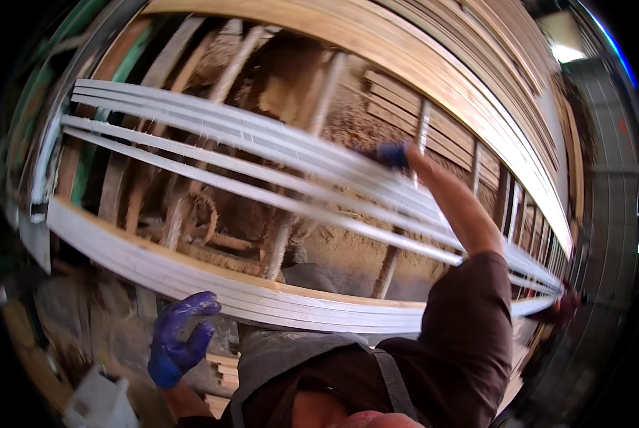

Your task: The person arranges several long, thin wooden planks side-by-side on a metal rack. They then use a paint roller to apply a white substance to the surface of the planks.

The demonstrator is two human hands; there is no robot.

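Long white-coated wooden strips [255, 132] lie side by side across a rack. Two narrower white strips [191, 153] run apart from them, nearer to me. Reaching over these, my right hand [391, 155] in a dark blue glove is at the far edge of the white bundle; its fingers are blurred. My left hand [182, 339], in a purple-blue glove, hovers at the lower left with thumb and fingers apart and nothing between them. Close by it runs a near stack of white-edged boards [262, 303], along my apron front.
Bare wooden boards [376, 50] lie stacked along the far side. Rack crossbars [276, 239] span a floor with sawdust [341, 250]. A metal end frame [48, 157] stands left, a white container [99, 399] lower left. A person in dark red [565, 305] is at the far right end.
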